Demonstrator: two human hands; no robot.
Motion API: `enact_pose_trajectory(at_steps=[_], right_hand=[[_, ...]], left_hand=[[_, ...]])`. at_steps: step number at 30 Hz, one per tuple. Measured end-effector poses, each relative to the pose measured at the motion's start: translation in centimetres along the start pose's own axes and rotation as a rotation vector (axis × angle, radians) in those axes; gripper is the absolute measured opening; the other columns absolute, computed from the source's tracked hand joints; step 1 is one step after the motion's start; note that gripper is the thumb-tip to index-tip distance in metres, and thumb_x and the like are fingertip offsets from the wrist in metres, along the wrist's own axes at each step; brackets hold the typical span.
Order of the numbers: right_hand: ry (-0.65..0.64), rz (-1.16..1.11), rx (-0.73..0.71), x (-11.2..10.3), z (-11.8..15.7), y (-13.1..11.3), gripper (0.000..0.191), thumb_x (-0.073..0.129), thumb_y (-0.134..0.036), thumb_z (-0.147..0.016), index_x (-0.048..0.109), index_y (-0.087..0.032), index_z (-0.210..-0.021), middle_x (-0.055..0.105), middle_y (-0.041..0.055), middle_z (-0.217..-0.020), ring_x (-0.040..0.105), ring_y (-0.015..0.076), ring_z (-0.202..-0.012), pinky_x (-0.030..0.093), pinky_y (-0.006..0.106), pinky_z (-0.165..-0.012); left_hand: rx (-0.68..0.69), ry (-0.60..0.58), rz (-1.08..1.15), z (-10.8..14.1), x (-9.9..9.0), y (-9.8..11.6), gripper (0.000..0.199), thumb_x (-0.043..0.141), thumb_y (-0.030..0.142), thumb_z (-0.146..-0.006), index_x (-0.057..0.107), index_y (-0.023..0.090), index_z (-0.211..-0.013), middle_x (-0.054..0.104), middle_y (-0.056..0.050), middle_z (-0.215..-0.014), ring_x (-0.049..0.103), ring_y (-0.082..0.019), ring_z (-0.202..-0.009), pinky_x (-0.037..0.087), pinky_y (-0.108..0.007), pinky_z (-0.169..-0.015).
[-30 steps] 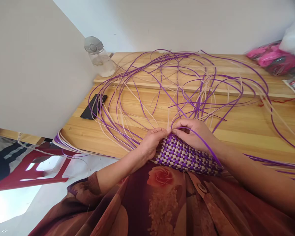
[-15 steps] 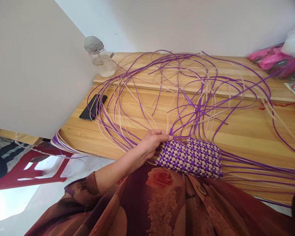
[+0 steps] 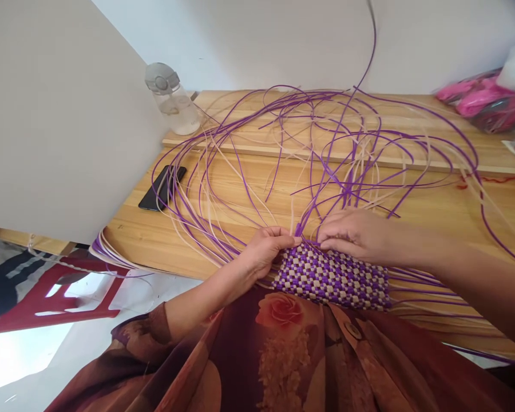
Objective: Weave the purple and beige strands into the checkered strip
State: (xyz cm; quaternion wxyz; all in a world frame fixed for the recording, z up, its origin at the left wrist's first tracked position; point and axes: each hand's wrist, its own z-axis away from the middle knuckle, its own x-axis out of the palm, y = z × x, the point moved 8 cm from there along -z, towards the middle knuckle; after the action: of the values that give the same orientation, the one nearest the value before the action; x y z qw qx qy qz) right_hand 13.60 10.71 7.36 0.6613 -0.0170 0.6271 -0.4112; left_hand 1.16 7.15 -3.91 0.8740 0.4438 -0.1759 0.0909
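The left hand (image 3: 264, 252) had its fingertips pinched down tight on the top left corner of the woven panel (image 3: 332, 277), thumb and fingers closed on the weave right where the loose strands left it. The right hand (image 3: 354, 234) lay flat over the panel's top edge, fingers pressed narrow together on the purple strips there; whether it actually gripped a strand could not be told. One panel, checkered purple and cream, sat at the near edge of the wooden table (image 3: 433, 223), half over the lap of the floral garment (image 3: 283, 343). From its top and right sides the unwoven strands (image 3: 309, 143) fanned out in big loops across the tabletop, purple ones and cream ones, too many and too tangled to count, with one purple strand rising up against the wall. Further out: one black phone (image 3: 161, 187) lying under a few strands at the left, one clear bottle (image 3: 174, 98) with a grey cap at the back corner, one pink bundle (image 3: 483, 100) at the far right, and one red stool (image 3: 60, 294) down beside the table.
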Motion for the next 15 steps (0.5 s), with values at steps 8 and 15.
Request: enact_pose_trajectory(at_steps=[8,15], right_hand=[[-0.172,-0.369,0.295,0.4,3.8,-1.5,0.034,0.052,-0.050,-0.091,0.069,-0.020,-0.091,0.065,0.0015,-0.074,0.058,0.0139,-0.065,0.041,0.024,-0.056],[0.174,-0.681,0.154,-1.5,2.8,-3.4,0.029,0.051,-0.045,-0.094,0.071,-0.024,-0.089,0.068,0.0063,-0.107,0.064,0.0195,-0.093,0.050,0.031,-0.079]], left_hand=[[0.020,-0.001,-0.011,0.2,0.2,0.2,0.032,0.085,0.029,-0.054,0.058,0.014,-0.061,0.055,0.002,-0.054,0.044,-0.007,-0.048,0.028,-0.024,-0.050],[0.020,-0.012,-0.004,0.4,0.2,0.2,0.031,0.085,0.030,-0.053,0.060,0.014,-0.063,0.058,0.001,-0.056,0.045,-0.008,-0.047,0.029,-0.024,-0.049]])
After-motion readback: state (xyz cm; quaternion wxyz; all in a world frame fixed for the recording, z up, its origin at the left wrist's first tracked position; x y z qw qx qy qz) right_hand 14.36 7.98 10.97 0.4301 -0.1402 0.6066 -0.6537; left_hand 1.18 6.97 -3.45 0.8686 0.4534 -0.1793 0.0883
